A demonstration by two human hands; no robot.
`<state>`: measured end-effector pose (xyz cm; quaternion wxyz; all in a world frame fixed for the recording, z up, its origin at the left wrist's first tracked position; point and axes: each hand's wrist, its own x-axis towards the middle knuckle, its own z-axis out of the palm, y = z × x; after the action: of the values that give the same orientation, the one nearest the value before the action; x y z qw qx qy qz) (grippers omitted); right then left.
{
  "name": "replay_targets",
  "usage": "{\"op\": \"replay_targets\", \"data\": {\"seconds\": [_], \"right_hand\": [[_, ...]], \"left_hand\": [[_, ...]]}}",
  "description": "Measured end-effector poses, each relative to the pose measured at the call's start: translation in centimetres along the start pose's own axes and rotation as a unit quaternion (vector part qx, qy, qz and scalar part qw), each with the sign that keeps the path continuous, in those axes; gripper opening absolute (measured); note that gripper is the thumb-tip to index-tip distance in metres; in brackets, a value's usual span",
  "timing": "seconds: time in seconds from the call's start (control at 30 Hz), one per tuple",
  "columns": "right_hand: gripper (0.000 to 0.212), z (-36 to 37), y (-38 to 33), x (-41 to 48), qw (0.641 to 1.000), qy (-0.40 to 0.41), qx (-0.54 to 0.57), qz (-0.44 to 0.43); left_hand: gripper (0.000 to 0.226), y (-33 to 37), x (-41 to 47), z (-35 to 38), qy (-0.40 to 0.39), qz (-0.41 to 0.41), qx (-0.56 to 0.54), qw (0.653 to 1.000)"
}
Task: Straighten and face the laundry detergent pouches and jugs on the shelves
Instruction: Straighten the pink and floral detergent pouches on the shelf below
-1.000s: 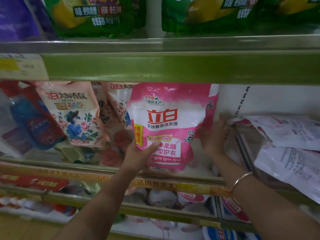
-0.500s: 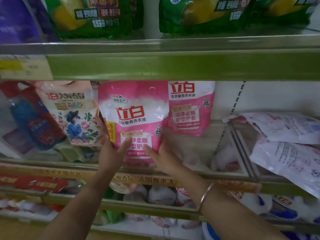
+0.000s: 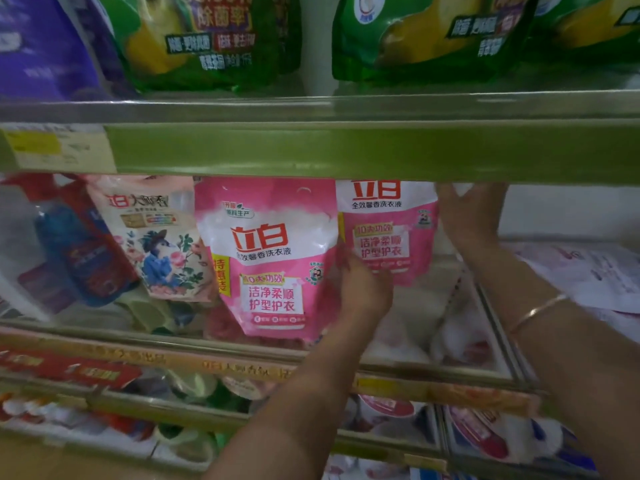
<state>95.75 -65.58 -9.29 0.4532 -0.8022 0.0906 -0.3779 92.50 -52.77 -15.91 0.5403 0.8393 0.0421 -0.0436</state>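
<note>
Pink detergent pouches stand side by side on the middle shelf (image 3: 242,344), labels facing out. Left hand (image 3: 363,289) presses its curled fingers against the right edge of the front pouch (image 3: 273,261). Right hand (image 3: 467,216), fingers spread and flat, rests against the right side of the rear pouch (image 3: 388,233), high under the green shelf rail (image 3: 346,150). A floral pouch (image 3: 156,237) leans just left of them. Green pouches (image 3: 415,36) fill the shelf above; more stock sits blurred on the shelf below.
</note>
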Motion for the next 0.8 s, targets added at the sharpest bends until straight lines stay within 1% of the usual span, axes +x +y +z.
{"op": "replay_targets", "data": {"seconds": [0.03,0.07,0.1,0.13,0.17,0.2,0.23,0.27,0.3,0.33,0.37,0.4,0.43,0.47,0.5,0.53,0.6,0.7,0.73,0.8], "right_hand": [[0.013,0.0,-0.6,1.1,0.998,-0.055,-0.012,-0.002],[0.018,-0.2,-1.6,1.6,0.991,-0.125,-0.036,0.021],[0.026,-0.1,-1.8,2.2,0.979,-0.186,-0.041,0.067],[0.024,-0.2,-2.1,2.5,0.964,-0.233,-0.039,0.125],[0.022,0.0,-2.1,2.8,0.955,-0.249,-0.018,0.162],[0.021,0.3,-2.0,2.9,0.954,-0.243,0.02,0.174],[0.015,0.9,-1.1,3.3,0.961,-0.207,0.055,0.172],[0.019,1.3,-0.4,3.5,0.966,-0.171,0.081,0.176],[0.025,1.5,0.2,3.5,0.966,-0.16,0.089,0.185],[0.023,1.5,0.6,3.2,0.964,-0.159,0.093,0.19],[0.017,1.6,1.1,3.0,0.961,-0.167,0.103,0.197],[0.015,1.5,1.5,2.8,0.955,-0.177,0.119,0.207],[0.022,1.4,1.8,2.7,0.952,-0.171,0.135,0.216],[0.03,1.3,2.2,2.7,0.951,-0.153,0.152,0.222],[0.033,1.1,2.4,2.7,0.952,-0.133,0.163,0.222],[0.03,1.0,2.8,2.9,0.953,-0.117,0.171,0.22],[0.026,0.7,3.0,3.1,0.954,-0.097,0.176,0.224],[0.041,0.2,3.3,3.3,0.949,-0.062,0.196,0.239],[0.038,0.0,3.5,3.5,0.943,-0.056,0.216,0.246],[0.021,-0.1,3.8,3.7,0.922,-0.057,0.27,0.273]], "left_hand": [[0.052,0.6,0.8,0.0,0.029,-0.009,-0.026,0.999],[0.049,1.4,1.3,-0.2,0.051,-0.021,-0.042,0.998],[0.045,2.4,1.8,-0.4,0.059,-0.029,-0.063,0.996],[0.04,3.3,2.1,-0.8,0.058,-0.033,-0.092,0.994],[0.031,4.5,2.1,-1.2,0.058,-0.031,-0.136,0.989],[0.024,5.7,1.8,-1.7,0.058,-0.024,-0.186,0.98],[0.027,6.7,1.7,-1.9,0.061,-0.016,-0.226,0.972],[0.029,7.5,1.5,-2.0,0.062,-0.012,-0.25,0.966],[0.03,7.9,1.4,-2.3,0.06,-0.004,-0.254,0.965],[0.039,8.0,1.5,-2.6,0.055,-0.01,-0.274,0.96],[0.048,7.8,1.7,-2.6,0.051,-0.028,-0.303,0.951],[0.054,7.6,1.9,-2.4,0.041,-0.051,-0.334,0.94],[0.056,7.6,1.9,-2.2,0.037,-0.056,-0.334,0.94],[0.054,7.6,2.0,-2.0,0.046,-0.061,-0.337,0.938],[0.042,7.4,2.2,-1.8,0.061,-0.057,-0.33,0.94],[0.038,7.4,2.2,-1.9,0.073,-0.047,-0.312,0.946],[0.04,7.7,3.1,-2.4,0.081,-0.039,-0.319,0.944],[0.04,7.4,5.0,-2.5,0.107,-0.038,-0.351,0.929],[0.038,7.4,5.4,-2.5,0.114,-0.036,-0.376,0.919],[0.025,7.1,6.3,-2.3,0.112,-0.044,-0.402,0.908]]}}
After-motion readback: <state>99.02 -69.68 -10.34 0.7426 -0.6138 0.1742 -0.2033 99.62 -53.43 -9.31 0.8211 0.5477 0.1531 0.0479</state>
